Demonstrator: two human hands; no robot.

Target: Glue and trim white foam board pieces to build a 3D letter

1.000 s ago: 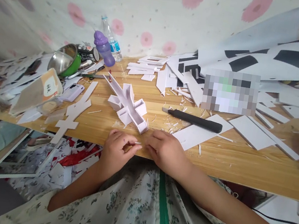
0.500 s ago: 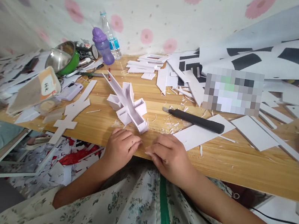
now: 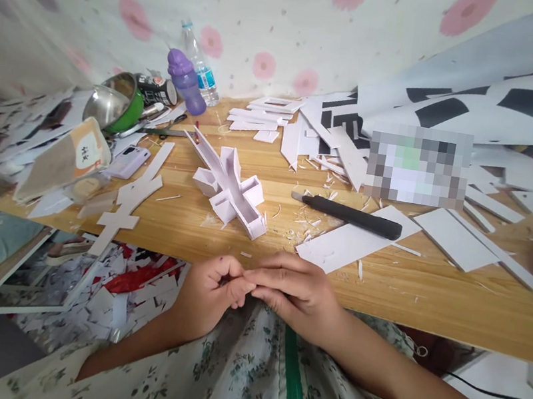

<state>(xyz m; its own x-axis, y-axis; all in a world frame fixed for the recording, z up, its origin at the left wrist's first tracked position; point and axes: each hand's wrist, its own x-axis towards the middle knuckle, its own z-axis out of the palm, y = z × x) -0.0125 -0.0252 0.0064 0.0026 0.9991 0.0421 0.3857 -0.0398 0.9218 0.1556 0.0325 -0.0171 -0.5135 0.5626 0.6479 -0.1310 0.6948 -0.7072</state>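
The left hand (image 3: 211,295) and the right hand (image 3: 305,293) meet at the near edge of the wooden table (image 3: 218,249), their fingertips touching. Both are curled, with thumbs and fingers drawn close together; whether anything small is pinched between them I cannot tell, as the fingers hide it. Just beyond them on the tabletop lies the white hollow piece (image 3: 230,190), its thin walls forming open channels with several short arms and one long pointed one. A small white strip (image 3: 246,254) lies between it and the hands.

To its right, a black-handled cutter (image 3: 352,216) rests partly on a white board (image 3: 334,251), pale shavings around its blade. Left of the hollow piece is a flat branched white cutout (image 3: 130,201).

As for lettering, the plastic tub (image 3: 45,171) carries a white and orange label (image 3: 88,150) with dark characters, too small to read. The clear bottle (image 3: 196,53) has a blue label, its print unclear, and pale marks on the dark can (image 3: 156,92) are likewise illegible. A pixelated patch (image 3: 418,166) covers something at right, below a white sheet (image 3: 485,116) printed with bold black shapes
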